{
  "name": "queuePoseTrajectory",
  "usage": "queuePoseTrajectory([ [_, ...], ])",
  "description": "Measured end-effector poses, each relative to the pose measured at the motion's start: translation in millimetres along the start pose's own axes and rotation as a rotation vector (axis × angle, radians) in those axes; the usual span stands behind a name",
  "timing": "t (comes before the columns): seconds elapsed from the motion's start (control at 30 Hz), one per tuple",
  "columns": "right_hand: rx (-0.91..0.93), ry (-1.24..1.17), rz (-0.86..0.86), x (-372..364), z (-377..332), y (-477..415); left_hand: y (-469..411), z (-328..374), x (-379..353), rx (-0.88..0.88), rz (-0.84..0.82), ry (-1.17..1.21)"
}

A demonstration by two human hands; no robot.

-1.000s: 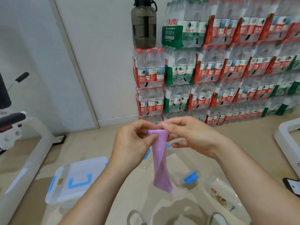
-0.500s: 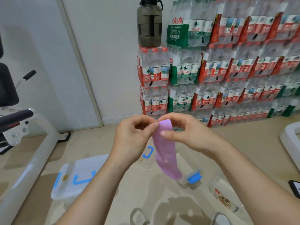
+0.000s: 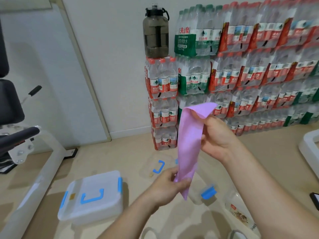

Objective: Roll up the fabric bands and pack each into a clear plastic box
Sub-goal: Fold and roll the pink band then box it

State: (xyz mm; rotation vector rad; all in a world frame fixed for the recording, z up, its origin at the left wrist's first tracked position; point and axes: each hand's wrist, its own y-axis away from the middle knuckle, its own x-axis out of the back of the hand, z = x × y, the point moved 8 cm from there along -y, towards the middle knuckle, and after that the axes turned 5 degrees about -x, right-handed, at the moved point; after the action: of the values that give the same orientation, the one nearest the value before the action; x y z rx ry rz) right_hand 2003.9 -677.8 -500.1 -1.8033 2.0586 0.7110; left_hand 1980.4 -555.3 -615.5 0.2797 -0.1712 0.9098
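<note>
The right grip (image 3: pixel 216 137), raised right of the frame's centre, pinches the top of a thin lilac fabric band (image 3: pixel 189 144). The left grip (image 3: pixel 166 186), lower at centre, pinches its bottom end. Both forearms are bare.

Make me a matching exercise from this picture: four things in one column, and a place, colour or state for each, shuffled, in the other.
Column one:
1. band
2. box
3. jug
4. left hand

Column two:
A. on top of the bottle packs
B. pinches the band's lower end
C. purple, hanging
D. on the floor, lid on

Pairs: 1-C, 2-D, 3-A, 4-B.
</note>
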Motion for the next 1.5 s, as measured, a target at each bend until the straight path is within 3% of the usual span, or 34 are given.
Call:
queuePoseTrajectory([
  [0.1,0.077,0.048,0.099,17,-15,-2,1,-8,6,0.135,-0.038,0.177],
  [0.23,0.130,0.129,0.243,44,-29,-1,0,4,15,0.126,-0.031,0.376],
  [0.37,0.147,0.179,0.335,52,-34,3,-6,-7,17,0.200,0.045,0.303],
  [0.57,0.283,0.128,0.292,50,-46,7,-10,-40,18,0.376,0.134,0.254],
  [0.73,0.305,0.145,0.095,29,-43,9,-11,-51,24,0.416,0.196,0.195],
  [0.83,0.282,0.178,0.055,25,-39,8,-14,-36,43,0.317,0.313,0.393],
  [0.93,0.263,0.155,0.224,51,-38,2,-11,-5,72,0.171,0.375,0.781],
  [1.03,0.204,0.031,0.399,87,-31,-10,1,39,90,-0.091,0.270,1.150],
  [1.1,0.158,-0.069,0.397,96,-22,-18,9,57,98,-0.222,0.192,1.307],
  [1.37,0.116,-0.256,0.179,70,-8,-24,26,82,99,-0.411,0.112,1.358],
  [1.43,0.078,-0.292,0.147,64,-4,-23,32,92,100,-0.461,0.064,1.221],
  [1.5,0.052,-0.314,0.128,59,-4,-21,31,85,102,-0.396,0.082,1.116],
])
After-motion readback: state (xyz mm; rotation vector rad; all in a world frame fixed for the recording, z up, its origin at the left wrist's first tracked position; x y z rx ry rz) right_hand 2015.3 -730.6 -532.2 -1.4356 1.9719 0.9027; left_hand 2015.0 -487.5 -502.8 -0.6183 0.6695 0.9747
